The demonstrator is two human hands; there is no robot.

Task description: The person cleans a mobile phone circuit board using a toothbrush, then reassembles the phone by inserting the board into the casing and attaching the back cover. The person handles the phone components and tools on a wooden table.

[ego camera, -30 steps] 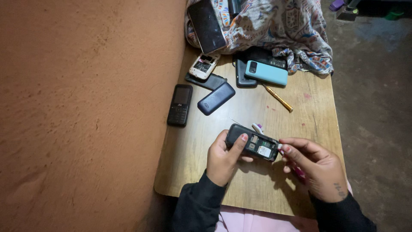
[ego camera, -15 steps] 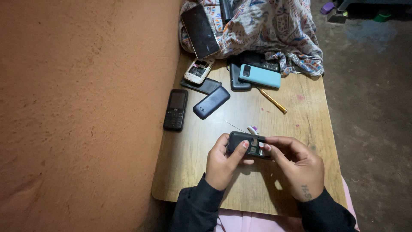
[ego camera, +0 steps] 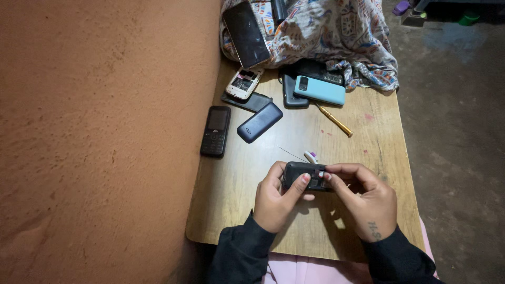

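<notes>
Both hands, left hand (ego camera: 274, 202) and right hand (ego camera: 368, 202), pinch a small dark opened keypad phone (ego camera: 306, 175) above the near wooden surface (ego camera: 363, 137); its back cover is off, insides exposed, fingers (ego camera: 302, 181) pressed onto it.

We cannot make out the opened face of the small dark phone (ego camera: 306, 175); our hands' fingers (ego camera: 336, 179) cover much of it. The patterned cloth (ego camera: 336, 37) hides the counter's (ego camera: 363, 137) far end and part of a black phone (ego camera: 310, 69). Our sleeves (ego camera: 242, 255) run off the bottom edge.
</notes>
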